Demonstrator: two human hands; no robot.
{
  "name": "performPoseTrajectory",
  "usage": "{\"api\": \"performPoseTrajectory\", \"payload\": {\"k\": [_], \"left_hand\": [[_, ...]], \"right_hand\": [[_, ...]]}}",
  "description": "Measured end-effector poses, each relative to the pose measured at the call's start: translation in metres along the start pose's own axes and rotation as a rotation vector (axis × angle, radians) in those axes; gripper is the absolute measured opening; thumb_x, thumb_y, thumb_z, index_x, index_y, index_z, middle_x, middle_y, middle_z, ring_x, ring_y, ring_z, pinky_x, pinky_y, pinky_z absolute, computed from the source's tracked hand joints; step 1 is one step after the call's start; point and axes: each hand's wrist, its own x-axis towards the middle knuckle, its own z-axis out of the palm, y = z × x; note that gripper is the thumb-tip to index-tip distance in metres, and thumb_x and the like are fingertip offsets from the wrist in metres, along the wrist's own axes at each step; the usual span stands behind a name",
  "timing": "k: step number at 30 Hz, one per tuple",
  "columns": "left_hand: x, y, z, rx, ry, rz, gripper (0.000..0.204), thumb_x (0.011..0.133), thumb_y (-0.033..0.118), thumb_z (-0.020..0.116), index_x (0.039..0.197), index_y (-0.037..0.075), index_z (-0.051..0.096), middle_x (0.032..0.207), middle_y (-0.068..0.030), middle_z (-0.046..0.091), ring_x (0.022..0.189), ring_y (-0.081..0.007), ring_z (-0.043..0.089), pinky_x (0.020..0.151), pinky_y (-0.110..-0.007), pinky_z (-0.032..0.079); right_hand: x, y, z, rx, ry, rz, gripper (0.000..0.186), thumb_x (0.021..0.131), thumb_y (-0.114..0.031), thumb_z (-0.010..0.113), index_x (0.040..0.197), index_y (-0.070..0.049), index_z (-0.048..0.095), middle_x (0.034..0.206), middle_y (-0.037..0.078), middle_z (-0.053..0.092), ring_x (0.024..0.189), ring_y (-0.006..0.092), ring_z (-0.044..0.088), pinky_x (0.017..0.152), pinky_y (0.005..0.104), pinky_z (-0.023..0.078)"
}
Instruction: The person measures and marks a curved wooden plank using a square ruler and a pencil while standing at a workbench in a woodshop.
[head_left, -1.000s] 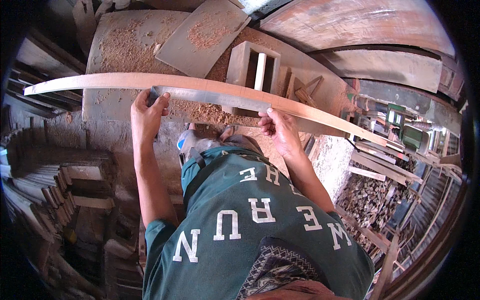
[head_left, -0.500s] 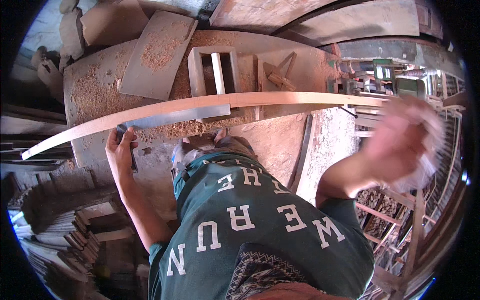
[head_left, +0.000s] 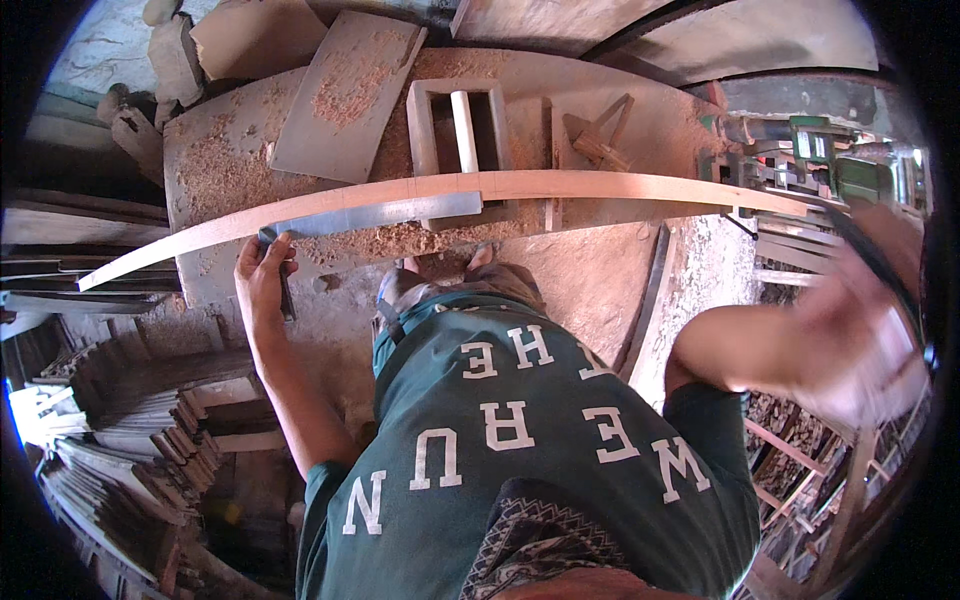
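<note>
A long pale strip of wood (head_left: 560,185) runs across the workbench, bowed by the lens. Against its near edge lies a try square (head_left: 385,211) with a long metal blade and a dark stock. My left hand (head_left: 264,272) grips the square at the stock end, thumb on top. At the far right, beyond the strip's end, my right hand (head_left: 855,345) is raised and smeared by motion. Its fingers cannot be made out, nor whether it holds the dark blurred shape beside it.
On the shaving-strewn workbench (head_left: 225,205) are a rectangular wooden box (head_left: 421,130) with a pale stick across it, a loose board (head_left: 345,95) and small wood pieces (head_left: 598,150). Green machinery (head_left: 812,145) stands right. Stacked timber (head_left: 150,430) fills the lower left.
My right hand has swung farther right, still blurred. The whole view has shifted slightly, while my left hand keeps the try square against the strip.
</note>
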Motion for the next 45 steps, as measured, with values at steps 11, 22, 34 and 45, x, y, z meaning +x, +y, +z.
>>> {"api": "performPoseTrajectory", "payload": {"k": [11, 22, 34, 45], "left_hand": [[-0.001, 0.005, 0.002, 0.043, -0.032, 0.009, 0.025, 0.094, 0.025, 0.076, 0.107, 0.004, 0.071, 0.088, -0.0024, 0.068, 0.080, -0.0102, 0.063, 0.071, -0.026, 0.052], [-0.012, -0.015, -0.032, -0.187, -0.142, -0.061, 0.011, 0.096, 0.017, 0.074, 0.098, 0.008, 0.067, 0.081, 0.0005, 0.063, 0.071, -0.0095, 0.056, 0.066, -0.025, 0.047], [-0.073, -0.221, -0.135, -0.645, -0.039, -0.383, 0.017, 0.096, 0.027, 0.071, 0.092, 0.011, 0.064, 0.074, 0.0017, 0.057, 0.065, -0.0133, 0.052, 0.069, -0.033, 0.049], [-0.114, -0.291, -0.100, -0.783, -0.097, -0.628, 0.010, 0.096, 0.019, 0.072, 0.097, 0.013, 0.063, 0.077, 0.0015, 0.059, 0.060, -0.0099, 0.053, 0.061, -0.028, 0.048]], "right_hand": [[-0.147, 0.169, 0.087, 0.087, -0.315, 0.881, 0.009, 0.095, -0.002, 0.067, 0.104, -0.004, 0.066, 0.083, -0.005, 0.059, 0.071, 0.0018, 0.048, 0.062, 0.0211, 0.039], [-0.155, 0.182, 0.090, 0.086, -0.367, 0.884, 0.011, 0.099, -0.008, 0.066, 0.108, -0.002, 0.066, 0.088, -0.002, 0.060, 0.075, 0.0015, 0.052, 0.065, 0.0212, 0.044], [-0.165, 0.181, 0.100, -0.162, -0.399, 0.707, 0.010, 0.095, -0.009, 0.070, 0.094, -0.001, 0.064, 0.073, 0.004, 0.063, 0.062, 0.0074, 0.056, 0.056, 0.0278, 0.046], [-0.161, 0.178, 0.107, -0.175, -0.406, 0.618, 0.008, 0.094, -0.007, 0.069, 0.099, -0.001, 0.067, 0.083, 0.005, 0.065, 0.068, 0.0079, 0.058, 0.058, 0.0262, 0.047]]}}
